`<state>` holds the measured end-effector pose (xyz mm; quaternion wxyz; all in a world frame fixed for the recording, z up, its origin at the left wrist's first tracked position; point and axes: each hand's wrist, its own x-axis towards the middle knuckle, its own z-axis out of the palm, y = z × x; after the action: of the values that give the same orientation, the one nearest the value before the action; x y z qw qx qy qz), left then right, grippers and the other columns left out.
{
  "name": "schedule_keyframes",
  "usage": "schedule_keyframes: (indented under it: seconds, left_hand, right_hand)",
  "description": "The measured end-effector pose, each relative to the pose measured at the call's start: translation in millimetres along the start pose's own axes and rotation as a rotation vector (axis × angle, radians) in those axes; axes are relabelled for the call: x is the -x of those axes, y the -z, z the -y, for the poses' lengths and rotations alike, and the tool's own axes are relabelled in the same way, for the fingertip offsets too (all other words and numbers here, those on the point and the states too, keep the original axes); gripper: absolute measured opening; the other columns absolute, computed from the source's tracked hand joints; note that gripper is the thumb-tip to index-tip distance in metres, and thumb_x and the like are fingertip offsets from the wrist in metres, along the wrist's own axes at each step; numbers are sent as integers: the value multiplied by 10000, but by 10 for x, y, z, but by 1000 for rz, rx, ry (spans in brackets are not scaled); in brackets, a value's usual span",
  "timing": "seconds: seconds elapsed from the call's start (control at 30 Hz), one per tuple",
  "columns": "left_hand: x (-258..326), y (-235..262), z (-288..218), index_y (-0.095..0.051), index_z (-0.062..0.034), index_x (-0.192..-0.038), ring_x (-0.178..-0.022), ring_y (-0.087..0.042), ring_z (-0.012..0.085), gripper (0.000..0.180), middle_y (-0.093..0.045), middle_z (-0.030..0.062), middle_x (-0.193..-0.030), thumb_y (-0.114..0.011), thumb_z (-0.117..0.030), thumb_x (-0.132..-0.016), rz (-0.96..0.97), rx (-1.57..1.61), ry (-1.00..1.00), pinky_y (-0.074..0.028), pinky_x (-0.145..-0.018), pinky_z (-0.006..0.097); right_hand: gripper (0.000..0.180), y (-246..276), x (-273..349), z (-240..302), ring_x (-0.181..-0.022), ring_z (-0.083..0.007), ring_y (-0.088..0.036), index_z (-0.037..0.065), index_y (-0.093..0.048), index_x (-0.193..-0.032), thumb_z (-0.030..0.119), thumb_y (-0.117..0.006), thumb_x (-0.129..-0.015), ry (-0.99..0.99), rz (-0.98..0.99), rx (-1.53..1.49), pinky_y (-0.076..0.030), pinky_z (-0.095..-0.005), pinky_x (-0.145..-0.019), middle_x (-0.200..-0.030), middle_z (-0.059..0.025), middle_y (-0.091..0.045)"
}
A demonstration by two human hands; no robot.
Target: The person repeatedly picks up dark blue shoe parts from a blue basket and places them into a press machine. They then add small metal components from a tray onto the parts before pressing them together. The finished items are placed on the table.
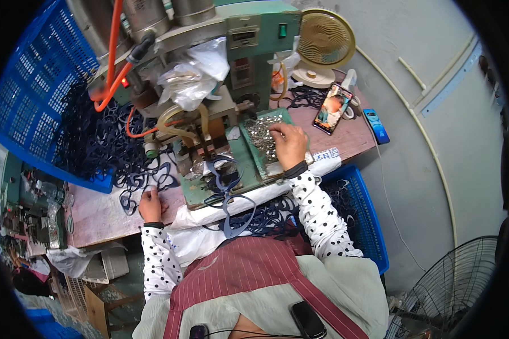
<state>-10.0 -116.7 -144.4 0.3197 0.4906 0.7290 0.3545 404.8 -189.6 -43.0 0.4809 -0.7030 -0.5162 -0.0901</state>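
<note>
My left hand (151, 207) rests at the near left of the bench with its fingers curled on a dark blue eyeglass frame (129, 202), at the edge of a loose pile. Over a green tray (288, 117) of small shiny metal parts (260, 135), my right hand (290, 146) has thumb and fingers pinched together; whatever is between the fingertips is too small to make out. Between my hands, a blue eyeglass frame (228, 208) sits at the fixture of the green press machine (201, 195), one rim reaching toward me over the bench edge.
Orange hoses (115, 45) and a plastic bag (195, 70) hang on the machine. A tilted blue basket (34, 113) spills frames at left; another blue basket (373, 240) stands low at right. A phone (332, 108) and small fan (324, 39) stand behind the tray.
</note>
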Motion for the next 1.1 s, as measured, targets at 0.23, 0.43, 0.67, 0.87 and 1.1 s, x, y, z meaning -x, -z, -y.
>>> schedule_keyframes:
  seconds: [0.23, 0.43, 0.67, 0.87, 1.1]
  left_hand:
    - [283, 19, -539, -524, -33, -938, -605, -646, 331, 168, -620, 155, -699, -540, -199, -963, -106, 35, -264, -470, -529, 413]
    - [460, 70, -848, -319, -100, -1435, -673, -653, 298, 589, -644, 180, -790, -587, -106, -911, -99, -55, -444, -497, -614, 363]
    - [784, 55, -1239, -607, 6, -1036, -649, -628, 242, 175, -651, 137, -802, -615, -104, -901, -242, 48, -644, -498, -608, 322]
    - [1185, 123, -1722, -637, -1, -1012, -814, -605, 317, 258, -634, 140, -920, -609, 36, -758, -268, 65, -1213, -479, -725, 389]
    - [1382, 62, -1949, -658, -20, -1081, -934, -654, 281, 365, -649, 132, -1047, -644, 29, -720, -20, 122, -1704, -528, -846, 423]
  right_hand:
    - [146, 238, -90, 611, -722, -195, -613, 71, -736, -901, 60, -664, -774, -128, 343, -568, -499, -302, -665, -828, -89, -692]
    - [377, 254, 17, 1053, -643, -52, -464, 13, -584, -1093, 61, -724, -746, -223, 540, -677, -389, -204, -591, -827, -19, -655]
    - [433, 179, 2, 1103, -538, -122, -533, 31, -552, -1062, 138, -755, -695, -197, 493, -570, -443, -272, -547, -789, -62, -711]
    - [515, 1, -15, 1191, -598, -121, -590, -15, -467, -1102, 107, -766, -700, -268, 457, -741, -457, -261, -570, -790, -97, -707]
    - [511, -163, 61, 1137, -584, -64, -497, -12, -441, -1110, 66, -758, -716, -269, 444, -926, -416, -231, -543, -766, -62, -663]
